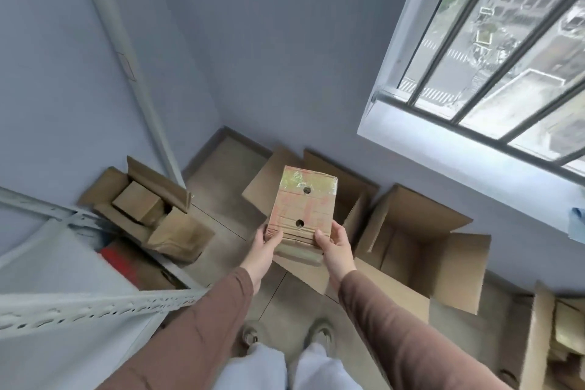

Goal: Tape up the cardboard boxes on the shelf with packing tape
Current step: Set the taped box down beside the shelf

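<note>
Both hands are holding one small taped box (pixel 303 206) in the air over the floor (pixel 221 199), in front of the person. Left hand (pixel 265 245) is clamping the box's near-left corner, thumb on top; right hand (pixel 335 247) is clamping the near-right corner likewise. Two round holes are showing on the box's top face.

Below it, a large open box (pixel 342 187) is lying with flaps spread. Another open box (pixel 424 250) is sitting just right of that. A third, holding smaller boxes (pixel 142 203), is sitting left, near the grey shelf frame (pixel 95 310). Bare floor is showing between the boxes, around the shoes (pixel 253 336).
</note>
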### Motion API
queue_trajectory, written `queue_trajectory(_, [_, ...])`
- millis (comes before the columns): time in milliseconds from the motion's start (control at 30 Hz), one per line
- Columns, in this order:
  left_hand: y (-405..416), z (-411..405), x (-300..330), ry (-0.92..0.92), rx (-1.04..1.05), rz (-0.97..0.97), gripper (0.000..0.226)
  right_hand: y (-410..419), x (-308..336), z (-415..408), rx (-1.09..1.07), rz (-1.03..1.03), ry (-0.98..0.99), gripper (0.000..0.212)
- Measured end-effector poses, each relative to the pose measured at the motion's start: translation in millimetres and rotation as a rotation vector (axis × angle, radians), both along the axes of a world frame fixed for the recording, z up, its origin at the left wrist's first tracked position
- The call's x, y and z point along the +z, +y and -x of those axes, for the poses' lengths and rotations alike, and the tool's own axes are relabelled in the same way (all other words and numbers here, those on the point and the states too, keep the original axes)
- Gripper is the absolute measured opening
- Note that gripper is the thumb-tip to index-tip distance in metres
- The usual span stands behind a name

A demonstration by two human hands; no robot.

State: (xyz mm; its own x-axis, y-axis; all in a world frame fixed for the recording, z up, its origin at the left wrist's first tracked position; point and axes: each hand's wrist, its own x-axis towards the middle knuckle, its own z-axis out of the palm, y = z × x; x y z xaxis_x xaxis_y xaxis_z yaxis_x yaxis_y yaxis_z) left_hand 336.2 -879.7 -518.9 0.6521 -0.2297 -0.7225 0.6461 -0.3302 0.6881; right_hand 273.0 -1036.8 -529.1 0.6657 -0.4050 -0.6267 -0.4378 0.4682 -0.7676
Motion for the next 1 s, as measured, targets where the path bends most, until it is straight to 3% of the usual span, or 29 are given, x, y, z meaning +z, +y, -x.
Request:
queue_trajectory(100, [-18, -21, -48, 0.096, 0.013, 0.004, 0.058, -12, -38, -21, -0.01, 0.01, 0.032, 0.048])
queue_trajectory(233, [-41, -45, -110, 0.18, 0.067, 0.068, 0.03, -24, -98, -47, -0.058, 0.069, 0.095, 0.053])
queue_trajectory(533, [-89, -109, -262, 0.267, 0.17, 0.104, 0.055, -41, -250, -114, -0.114, 0.214, 0.319, 0.066])
queue_trajectory(733, [-116, -133, -361, 0.308, 0.186, 0.069, 0.036, -50, -339, -138, -0.325, 0.186, 0.448, 0.064])
queue_trajectory(867, [-132, -139, -406, 0.307, 0.21, 0.055, 0.035, -55, -378, -146, -0.515, 0.133, 0.48, 0.049])
queue_trajectory(1000, [-142, -142, -439, 0.315, 0.235, 0.049, 0.031, -60, -411, -151, -0.547, 0.154, 0.491, 0.043])
